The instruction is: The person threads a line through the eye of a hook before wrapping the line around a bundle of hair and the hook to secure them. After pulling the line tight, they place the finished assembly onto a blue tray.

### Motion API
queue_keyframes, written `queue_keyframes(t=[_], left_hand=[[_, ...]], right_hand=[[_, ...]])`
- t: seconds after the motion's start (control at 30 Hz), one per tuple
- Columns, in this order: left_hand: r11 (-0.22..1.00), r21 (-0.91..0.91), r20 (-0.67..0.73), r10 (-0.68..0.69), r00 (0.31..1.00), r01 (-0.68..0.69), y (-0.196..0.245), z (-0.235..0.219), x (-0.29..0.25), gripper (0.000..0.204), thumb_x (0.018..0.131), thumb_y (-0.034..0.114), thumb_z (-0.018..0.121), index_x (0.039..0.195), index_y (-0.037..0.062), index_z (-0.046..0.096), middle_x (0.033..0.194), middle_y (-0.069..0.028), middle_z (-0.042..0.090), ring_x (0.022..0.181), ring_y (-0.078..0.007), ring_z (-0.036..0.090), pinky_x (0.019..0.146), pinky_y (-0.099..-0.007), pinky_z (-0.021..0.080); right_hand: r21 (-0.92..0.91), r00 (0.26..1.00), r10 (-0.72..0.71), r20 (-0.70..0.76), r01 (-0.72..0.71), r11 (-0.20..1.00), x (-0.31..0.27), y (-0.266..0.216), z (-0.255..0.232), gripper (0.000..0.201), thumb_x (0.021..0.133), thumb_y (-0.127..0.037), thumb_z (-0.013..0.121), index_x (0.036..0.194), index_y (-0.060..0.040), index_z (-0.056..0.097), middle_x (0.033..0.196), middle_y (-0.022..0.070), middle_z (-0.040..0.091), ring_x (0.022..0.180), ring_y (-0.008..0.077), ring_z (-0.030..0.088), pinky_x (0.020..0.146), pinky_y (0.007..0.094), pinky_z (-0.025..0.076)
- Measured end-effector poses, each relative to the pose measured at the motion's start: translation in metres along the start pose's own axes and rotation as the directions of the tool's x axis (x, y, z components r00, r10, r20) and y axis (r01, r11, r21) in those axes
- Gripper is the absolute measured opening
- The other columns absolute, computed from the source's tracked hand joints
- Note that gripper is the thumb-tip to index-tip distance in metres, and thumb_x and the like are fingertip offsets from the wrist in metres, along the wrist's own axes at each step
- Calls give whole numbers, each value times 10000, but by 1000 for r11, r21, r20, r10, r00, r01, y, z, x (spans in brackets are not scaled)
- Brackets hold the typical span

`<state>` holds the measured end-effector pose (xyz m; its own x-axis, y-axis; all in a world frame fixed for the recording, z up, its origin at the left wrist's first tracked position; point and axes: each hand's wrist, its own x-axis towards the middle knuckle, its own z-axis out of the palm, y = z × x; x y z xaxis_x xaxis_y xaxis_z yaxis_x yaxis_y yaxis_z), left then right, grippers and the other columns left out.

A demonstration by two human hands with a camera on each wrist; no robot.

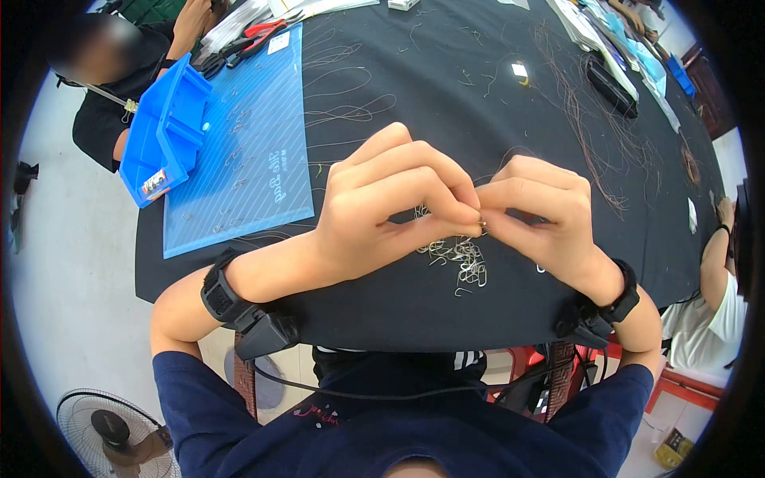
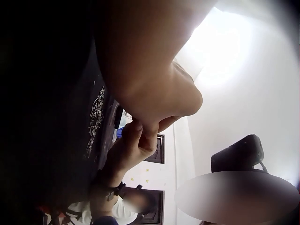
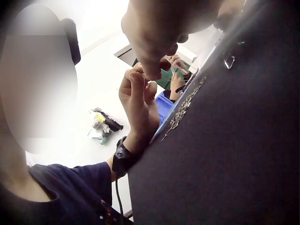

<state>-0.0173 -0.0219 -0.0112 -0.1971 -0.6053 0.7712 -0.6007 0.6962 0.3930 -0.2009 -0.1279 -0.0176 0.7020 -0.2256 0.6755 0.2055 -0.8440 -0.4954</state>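
My left hand (image 1: pixel 382 203) and right hand (image 1: pixel 550 207) meet over the black-covered table, fingertips close together. Thumb and index finger of the left pinch a tiny metal fish hook (image 1: pixel 484 225), mostly hidden by the fingers. The right thumb and index finger pinch right beside it, with thin fishing line (image 1: pixel 522 149) looping behind that hand; I cannot tell exactly what lies between those fingertips. Just below both hands sits a pile of loose silvery fish hooks (image 1: pixel 470 253), also visible in the right wrist view as a heap of hooks (image 3: pixel 187 105).
Left of my hands lies a blue striped plastic folder (image 1: pixel 279 223) bearing hooks whose lines trail right. A blue bin (image 1: pixel 171 119) and red-handled pliers (image 1: pixel 259 33) are by it. Tangled brown line (image 1: pixel 590 135) and a black case (image 1: pixel 611 86) lie right. Other people sit at both sides.
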Motion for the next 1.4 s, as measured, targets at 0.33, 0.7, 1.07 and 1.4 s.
queue_keyframes(t=[0.33, 0.7, 1.07, 1.4], left_hand=[[1000, 17, -30, -5, 1000, 6, 1, -2, 0, 206, 652, 68, 809, 810, 91, 678, 858, -44, 683, 678, -118, 499, 595, -244, 331], [993, 119, -15, 28, 1000, -26, -2, -6, 0, 217, 646, 47, 798, 819, 90, 675, 873, -40, 683, 682, -127, 501, 592, -243, 340], [994, 95, 9, 57, 998, -58, 0, 1, -1, 231, 608, 131, 828, 784, 106, 679, 851, -10, 682, 627, -121, 454, 546, -245, 304], [997, -7, 12, 70, 997, -70, 5, 1, -1, 247, 617, 137, 841, 806, 113, 684, 874, -12, 687, 626, -114, 441, 545, -247, 295]], right_hand=[[14, 993, -87, 84, 86, 996, 8, -16, 3, 158, 630, -14, 769, 763, -37, 686, 631, 34, 580, 540, 147, 522, 477, 267, 375], [-25, 985, -163, 48, 164, 986, 2, -14, -2, 195, 626, 57, 707, 797, -28, 669, 632, 45, 579, 513, 148, 524, 444, 251, 371], [-90, 991, -81, -110, 71, 993, 5, -15, -6, 182, 698, 64, 690, 860, -15, 663, 709, 47, 613, 546, 97, 503, 447, 215, 329], [78, 982, 185, 34, -187, 979, -1, -12, -3, 143, 692, 40, 709, 815, -26, 680, 679, 10, 570, 529, 45, 432, 448, 214, 259]])
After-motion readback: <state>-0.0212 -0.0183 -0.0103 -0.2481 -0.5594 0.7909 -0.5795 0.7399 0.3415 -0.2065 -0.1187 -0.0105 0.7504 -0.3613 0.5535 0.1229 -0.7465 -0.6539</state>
